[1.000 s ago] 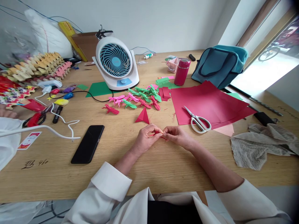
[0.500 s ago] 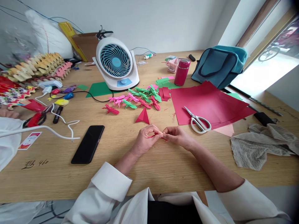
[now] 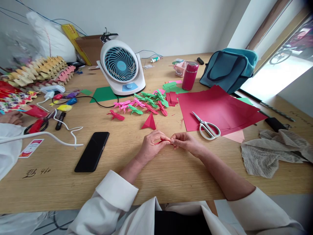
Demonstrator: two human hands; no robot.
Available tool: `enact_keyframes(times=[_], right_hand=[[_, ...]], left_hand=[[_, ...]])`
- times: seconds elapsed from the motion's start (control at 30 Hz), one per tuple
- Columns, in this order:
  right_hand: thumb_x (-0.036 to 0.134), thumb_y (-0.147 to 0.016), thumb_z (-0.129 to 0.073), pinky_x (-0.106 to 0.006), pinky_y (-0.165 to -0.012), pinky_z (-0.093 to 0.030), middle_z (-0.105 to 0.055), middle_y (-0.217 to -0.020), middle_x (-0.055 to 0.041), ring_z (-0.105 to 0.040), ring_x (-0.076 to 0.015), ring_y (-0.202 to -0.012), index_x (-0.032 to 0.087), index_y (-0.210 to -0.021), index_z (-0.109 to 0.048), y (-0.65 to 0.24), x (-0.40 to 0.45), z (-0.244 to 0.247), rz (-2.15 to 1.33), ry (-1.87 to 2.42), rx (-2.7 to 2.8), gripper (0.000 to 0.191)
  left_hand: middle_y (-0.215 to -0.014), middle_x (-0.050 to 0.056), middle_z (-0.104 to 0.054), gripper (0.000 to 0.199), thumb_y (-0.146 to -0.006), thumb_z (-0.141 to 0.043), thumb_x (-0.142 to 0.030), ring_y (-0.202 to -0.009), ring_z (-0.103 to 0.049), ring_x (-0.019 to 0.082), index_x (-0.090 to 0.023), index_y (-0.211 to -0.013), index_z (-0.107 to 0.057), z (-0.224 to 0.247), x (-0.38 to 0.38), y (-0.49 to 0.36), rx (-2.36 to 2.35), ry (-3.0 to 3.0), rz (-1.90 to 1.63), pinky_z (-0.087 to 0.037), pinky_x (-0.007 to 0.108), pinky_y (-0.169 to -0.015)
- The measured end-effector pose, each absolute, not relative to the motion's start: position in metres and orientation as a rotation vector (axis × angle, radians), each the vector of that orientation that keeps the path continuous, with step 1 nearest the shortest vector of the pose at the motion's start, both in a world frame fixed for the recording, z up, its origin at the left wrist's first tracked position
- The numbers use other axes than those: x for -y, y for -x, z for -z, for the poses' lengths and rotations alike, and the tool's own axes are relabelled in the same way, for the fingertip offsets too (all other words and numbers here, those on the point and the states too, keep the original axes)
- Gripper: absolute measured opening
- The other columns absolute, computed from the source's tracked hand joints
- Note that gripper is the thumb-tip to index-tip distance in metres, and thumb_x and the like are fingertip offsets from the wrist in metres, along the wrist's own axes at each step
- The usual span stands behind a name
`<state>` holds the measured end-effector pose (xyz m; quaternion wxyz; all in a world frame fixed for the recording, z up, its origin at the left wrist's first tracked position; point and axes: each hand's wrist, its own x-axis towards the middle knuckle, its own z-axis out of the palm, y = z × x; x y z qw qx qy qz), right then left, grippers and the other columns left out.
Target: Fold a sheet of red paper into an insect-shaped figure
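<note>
A small piece of folded red paper (image 3: 159, 142) is pinched between my two hands, low over the table; the fingers cover most of it. My left hand (image 3: 154, 143) grips one end between thumb and fingers. At the other end, my right hand (image 3: 184, 142) pinches it, the fingertips of both hands almost meeting. Just beyond them lies a red folded paper triangle (image 3: 149, 122). Behind that sits a pile of green, pink and red folded paper figures (image 3: 148, 101). White-handled scissors (image 3: 207, 128), partly spread, rest to the right on red paper sheets (image 3: 220, 106).
On the left are a black phone (image 3: 92, 151), a white cable (image 3: 49, 134) and a co-worker's sleeve (image 3: 8, 147). A white fan (image 3: 122, 68) stands behind the figures. A red flask (image 3: 190, 76), a teal bag (image 3: 227, 70) and a crumpled cloth (image 3: 271, 151) are on the right.
My right fingers have shifted slightly at the end of the folded paper, and the tip that stuck out below them is now covered. My left hand has hardly moved.
</note>
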<state>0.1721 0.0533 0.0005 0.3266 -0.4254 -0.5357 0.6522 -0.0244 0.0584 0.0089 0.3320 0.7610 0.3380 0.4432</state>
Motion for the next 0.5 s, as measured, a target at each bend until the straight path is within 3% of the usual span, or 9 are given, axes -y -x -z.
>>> enact_keyframes(times=[0.5], right_hand=[[0.055,-0.067,-0.079,-0.023,-0.061,-0.044,-0.054,-0.066,0.0029,-0.049,-0.0088,-0.06,0.015,-0.072,-0.066,-0.1736,-0.0532,-0.0045,-1.786,1.094,1.325,0.043]], left_hand=[[-0.079,0.003,-0.068,0.012,-0.091,-0.064,-0.027,-0.078,-0.059,0.016,-0.018,-0.083,-0.067,-0.0103,-0.0587,0.0261,-0.87,-2.369,-1.166,-0.044,0.031,-0.076]])
